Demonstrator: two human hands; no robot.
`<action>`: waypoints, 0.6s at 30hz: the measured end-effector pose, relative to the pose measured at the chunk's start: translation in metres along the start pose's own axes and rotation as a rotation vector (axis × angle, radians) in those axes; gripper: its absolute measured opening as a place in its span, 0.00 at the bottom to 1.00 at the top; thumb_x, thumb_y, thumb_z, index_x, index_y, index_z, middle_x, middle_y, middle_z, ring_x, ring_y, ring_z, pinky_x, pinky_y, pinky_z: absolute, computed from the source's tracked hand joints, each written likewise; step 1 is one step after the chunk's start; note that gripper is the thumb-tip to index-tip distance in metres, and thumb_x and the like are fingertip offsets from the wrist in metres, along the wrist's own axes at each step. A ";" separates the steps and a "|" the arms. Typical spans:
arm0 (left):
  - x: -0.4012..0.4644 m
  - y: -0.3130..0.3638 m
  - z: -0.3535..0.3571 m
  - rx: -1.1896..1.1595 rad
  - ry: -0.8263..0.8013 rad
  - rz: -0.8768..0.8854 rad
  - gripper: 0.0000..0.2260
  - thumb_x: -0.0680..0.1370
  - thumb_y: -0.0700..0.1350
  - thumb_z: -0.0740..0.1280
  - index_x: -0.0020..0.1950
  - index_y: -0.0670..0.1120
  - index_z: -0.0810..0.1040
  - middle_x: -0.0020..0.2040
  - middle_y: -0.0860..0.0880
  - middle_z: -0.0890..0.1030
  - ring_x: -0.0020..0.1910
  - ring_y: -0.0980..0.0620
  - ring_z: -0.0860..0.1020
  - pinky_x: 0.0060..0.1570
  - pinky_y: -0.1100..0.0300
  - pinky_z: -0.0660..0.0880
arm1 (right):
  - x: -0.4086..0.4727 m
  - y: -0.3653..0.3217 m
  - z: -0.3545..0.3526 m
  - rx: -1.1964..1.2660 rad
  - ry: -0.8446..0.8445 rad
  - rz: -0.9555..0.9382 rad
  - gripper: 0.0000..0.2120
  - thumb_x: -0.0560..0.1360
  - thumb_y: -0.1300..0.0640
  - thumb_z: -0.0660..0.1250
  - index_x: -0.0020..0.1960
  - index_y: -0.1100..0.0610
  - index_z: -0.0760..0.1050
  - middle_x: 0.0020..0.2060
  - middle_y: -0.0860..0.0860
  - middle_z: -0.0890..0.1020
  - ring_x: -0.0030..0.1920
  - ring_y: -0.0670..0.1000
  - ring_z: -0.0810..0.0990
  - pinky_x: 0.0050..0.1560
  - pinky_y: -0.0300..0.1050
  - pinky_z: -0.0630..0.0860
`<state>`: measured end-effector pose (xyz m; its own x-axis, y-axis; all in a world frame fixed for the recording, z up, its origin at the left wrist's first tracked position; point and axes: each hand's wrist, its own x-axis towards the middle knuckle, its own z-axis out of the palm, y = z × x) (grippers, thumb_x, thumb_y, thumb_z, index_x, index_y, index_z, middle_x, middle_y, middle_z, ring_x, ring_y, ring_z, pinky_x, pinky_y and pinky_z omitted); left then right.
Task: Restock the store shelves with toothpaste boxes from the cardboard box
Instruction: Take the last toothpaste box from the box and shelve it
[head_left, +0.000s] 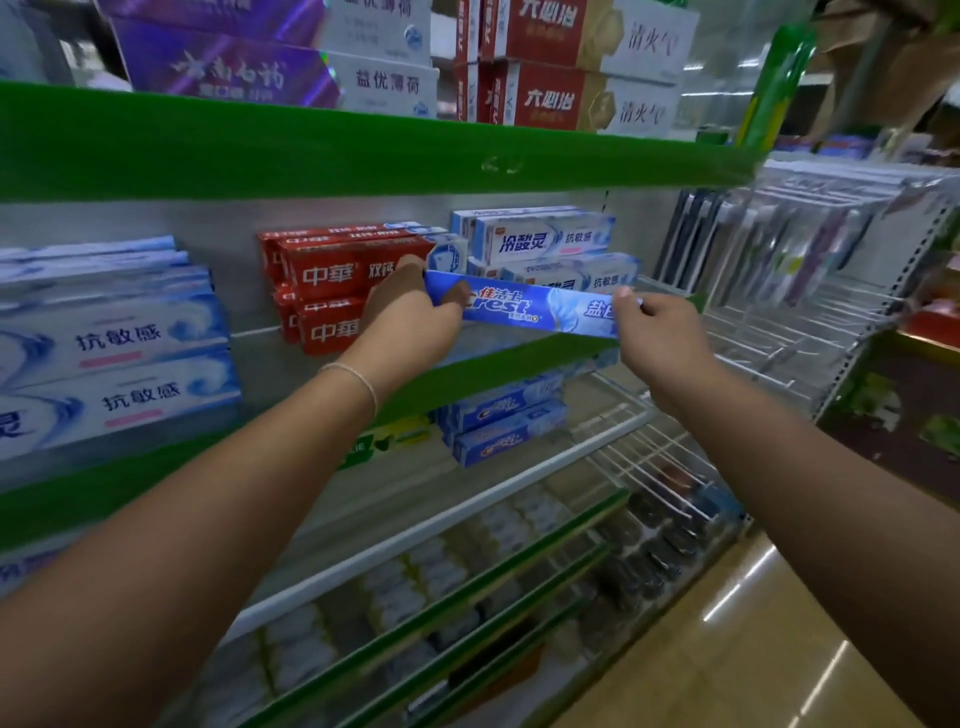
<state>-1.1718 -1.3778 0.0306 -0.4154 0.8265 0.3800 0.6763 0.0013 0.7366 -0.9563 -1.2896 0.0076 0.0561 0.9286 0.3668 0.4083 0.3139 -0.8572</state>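
Note:
Both my hands hold one blue Crest toothpaste box (535, 310) level in front of the middle shelf (519, 358). My left hand (410, 317) grips its left end, thumb on the front face. My right hand (654, 327) pinches its right end. The box hovers just before the red toothpaste boxes (332, 291) and the pale blue and white boxes (550, 244) stacked on that shelf. More blue Crest boxes (504, 421) lie on the shelf below. The cardboard box is out of view.
White and blue boxes (119, 353) fill the shelf at left. Purple boxes (234, 62) and red boxes (561, 67) sit on the top shelf above a green edge strip (363, 156). Toothbrush packs (779, 244) hang on wire racks at right. A shiny floor (753, 649) lies lower right.

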 end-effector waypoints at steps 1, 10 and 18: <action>-0.004 0.002 0.001 0.003 0.011 -0.004 0.13 0.80 0.53 0.65 0.56 0.45 0.71 0.45 0.48 0.77 0.41 0.51 0.78 0.40 0.54 0.77 | 0.002 0.002 -0.001 0.009 -0.021 -0.011 0.23 0.82 0.46 0.59 0.47 0.66 0.79 0.28 0.52 0.71 0.30 0.52 0.67 0.36 0.44 0.62; -0.063 0.043 0.028 0.077 0.224 0.004 0.18 0.79 0.55 0.66 0.62 0.45 0.71 0.48 0.51 0.76 0.47 0.51 0.77 0.48 0.51 0.77 | 0.013 0.034 -0.038 0.141 -0.156 -0.090 0.27 0.79 0.43 0.60 0.52 0.69 0.76 0.36 0.56 0.74 0.35 0.53 0.70 0.39 0.47 0.66; -0.113 0.053 0.085 0.070 0.305 -0.063 0.18 0.79 0.52 0.67 0.63 0.44 0.70 0.44 0.54 0.76 0.43 0.54 0.76 0.43 0.60 0.70 | 0.014 0.080 -0.065 0.172 -0.240 -0.034 0.25 0.71 0.42 0.54 0.45 0.63 0.77 0.40 0.54 0.81 0.45 0.60 0.80 0.52 0.66 0.77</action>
<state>-1.0376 -1.4233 -0.0203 -0.6140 0.6169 0.4924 0.6789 0.0946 0.7281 -0.8632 -1.2643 -0.0327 -0.1804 0.9309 0.3176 0.2451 0.3553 -0.9021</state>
